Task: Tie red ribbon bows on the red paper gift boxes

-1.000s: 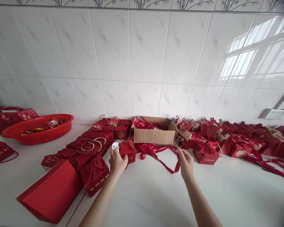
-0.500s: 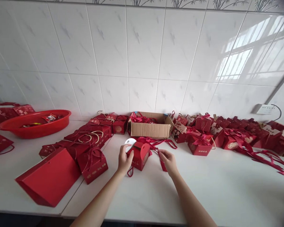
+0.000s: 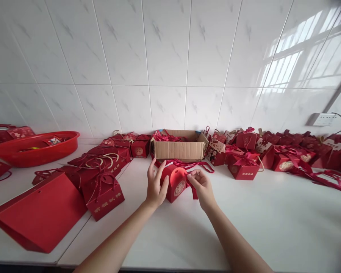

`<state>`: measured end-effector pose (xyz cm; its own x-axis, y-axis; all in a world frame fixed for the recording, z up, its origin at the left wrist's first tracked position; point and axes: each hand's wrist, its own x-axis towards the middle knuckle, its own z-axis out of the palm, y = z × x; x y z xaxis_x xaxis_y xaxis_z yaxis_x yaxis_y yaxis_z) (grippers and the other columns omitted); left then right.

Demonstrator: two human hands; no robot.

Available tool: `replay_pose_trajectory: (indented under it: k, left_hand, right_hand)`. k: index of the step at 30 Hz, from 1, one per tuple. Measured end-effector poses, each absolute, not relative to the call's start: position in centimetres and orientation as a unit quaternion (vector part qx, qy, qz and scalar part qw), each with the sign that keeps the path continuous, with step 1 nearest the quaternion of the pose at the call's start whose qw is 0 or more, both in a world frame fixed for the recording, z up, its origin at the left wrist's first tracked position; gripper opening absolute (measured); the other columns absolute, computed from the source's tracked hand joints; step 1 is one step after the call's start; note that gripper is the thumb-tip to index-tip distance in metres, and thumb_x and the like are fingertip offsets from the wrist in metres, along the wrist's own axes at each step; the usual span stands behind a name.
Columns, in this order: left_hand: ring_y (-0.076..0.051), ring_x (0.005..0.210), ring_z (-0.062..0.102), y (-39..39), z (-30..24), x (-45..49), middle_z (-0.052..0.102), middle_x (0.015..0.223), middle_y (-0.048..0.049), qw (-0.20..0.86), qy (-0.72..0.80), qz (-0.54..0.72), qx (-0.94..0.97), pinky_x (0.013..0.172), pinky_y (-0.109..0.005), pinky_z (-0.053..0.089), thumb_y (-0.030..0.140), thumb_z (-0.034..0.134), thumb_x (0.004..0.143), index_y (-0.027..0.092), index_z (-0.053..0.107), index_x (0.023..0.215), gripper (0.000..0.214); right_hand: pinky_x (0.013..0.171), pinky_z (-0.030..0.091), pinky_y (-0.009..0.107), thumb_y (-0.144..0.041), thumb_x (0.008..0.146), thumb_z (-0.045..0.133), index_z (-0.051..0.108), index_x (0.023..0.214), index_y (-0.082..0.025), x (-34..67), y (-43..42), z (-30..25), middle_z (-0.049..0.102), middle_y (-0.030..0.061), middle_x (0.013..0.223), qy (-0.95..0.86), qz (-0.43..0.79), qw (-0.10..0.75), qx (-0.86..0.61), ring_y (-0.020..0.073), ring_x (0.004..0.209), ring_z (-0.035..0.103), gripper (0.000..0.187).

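A cardboard box [image 3: 179, 149] at twelve o'clock holds red ribbons [image 3: 167, 137], and a red basin [image 3: 34, 148] at ten o'clock holds packets. On the white counter [image 3: 272, 227] under a tiled wall, the left hand [image 3: 155, 186] cups the small red gift box [image 3: 174, 183] with fingers spread, and the right hand [image 3: 202, 185] pinches a red ribbon [image 3: 193, 190] beside it. Gold writing on nearby boxes is unreadable.

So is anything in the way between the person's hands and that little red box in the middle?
Nothing visible. The left hand lies against the small red box, and the right hand pinches a red ribbon at its other side.
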<state>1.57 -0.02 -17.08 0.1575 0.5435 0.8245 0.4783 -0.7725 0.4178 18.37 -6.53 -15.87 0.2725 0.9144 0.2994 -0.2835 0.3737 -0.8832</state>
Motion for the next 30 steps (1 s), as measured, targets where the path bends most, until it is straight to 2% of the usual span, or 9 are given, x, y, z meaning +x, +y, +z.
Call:
replay_pose_trajectory:
  k: [2,4,7,12,19,25,30]
  left_hand:
    - [-0.029,0.138,0.025,0.0,-16.0,1.8,0.029,0.148,-0.0088,-0.020,0.342,0.544,0.766,0.111,-0.049,0.025,0.021,0.044,0.088,0.024,0.058,0.122,0.036]
    - [-0.027,0.134,0.032,0.5,-14.9,2.1,0.047,0.136,-0.0064,-0.028,0.349,0.516,0.782,0.110,-0.048,0.025,0.016,0.041,0.087,0.023,0.068,0.100,0.031]
    - [-0.026,0.130,0.038,1.0,-14.1,2.3,0.059,0.127,-0.0036,0.014,0.367,0.472,0.802,0.105,-0.049,0.027,0.013,0.038,0.085,0.023,0.069,0.088,0.034]
    - [-0.024,0.125,0.044,-0.1,-15.3,2.3,0.062,0.124,-0.0040,0.037,0.337,0.394,0.854,0.100,-0.048,0.025,0.009,0.033,0.082,0.022,0.066,0.099,0.039]
    - [-0.019,0.118,0.050,-1.6,-15.8,2.4,0.061,0.123,-0.0039,0.064,0.295,0.410,0.860,0.096,-0.040,0.026,0.004,0.030,0.079,0.024,0.055,0.121,0.054]
    - [-0.019,0.113,0.054,-2.1,-15.5,2.6,0.064,0.117,-0.0021,0.074,0.262,0.416,0.868,0.095,-0.038,0.028,0.001,0.033,0.076,0.026,0.054,0.121,0.056]
    - [-0.019,0.107,0.059,-2.6,-15.4,2.8,0.067,0.113,-0.0022,0.079,0.237,0.446,0.860,0.092,-0.038,0.030,0.002,0.040,0.076,0.026,0.054,0.120,0.051]
  right_hand:
    - [0.053,0.035,0.022,-0.040,0.074,0.071,0.051,0.079,-0.020,18.4,-6.5,-15.9,0.051,-0.0042,0.063,-0.437,0.416,0.709,-0.366,0.0098,0.058,0.045,0.028]
    - [0.054,0.035,0.022,-0.039,0.074,0.071,0.051,0.079,-0.020,18.4,-6.5,-16.1,0.052,-0.0039,0.065,-0.439,0.409,0.710,-0.368,0.0098,0.059,0.045,0.029]
    - [0.055,0.035,0.022,-0.041,0.074,0.071,0.051,0.078,-0.020,18.4,-6.3,-16.2,0.051,-0.0037,0.065,-0.447,0.407,0.703,-0.375,0.0101,0.060,0.045,0.030]
    - [0.057,0.036,0.023,-0.042,0.074,0.070,0.050,0.076,-0.019,18.1,-6.5,-16.5,0.051,-0.0018,0.069,-0.480,0.390,0.679,-0.396,0.0109,0.062,0.045,0.030]
    - [0.056,0.035,0.022,-0.039,0.076,0.068,0.051,0.077,-0.020,17.9,-7.0,-16.3,0.050,-0.0028,0.067,-0.479,0.390,0.673,-0.408,0.0101,0.060,0.042,0.027]
    - [0.060,0.037,0.023,-0.038,0.077,0.068,0.051,0.080,-0.020,18.0,-7.4,-16.0,0.053,-0.0016,0.071,-0.472,0.399,0.679,-0.397,0.0112,0.065,0.046,0.025]
    - [0.056,0.037,0.023,-0.038,0.077,0.067,0.051,0.079,-0.020,17.7,-7.5,-15.8,0.053,-0.0021,0.069,-0.489,0.355,0.673,-0.427,0.0109,0.061,0.045,0.024]
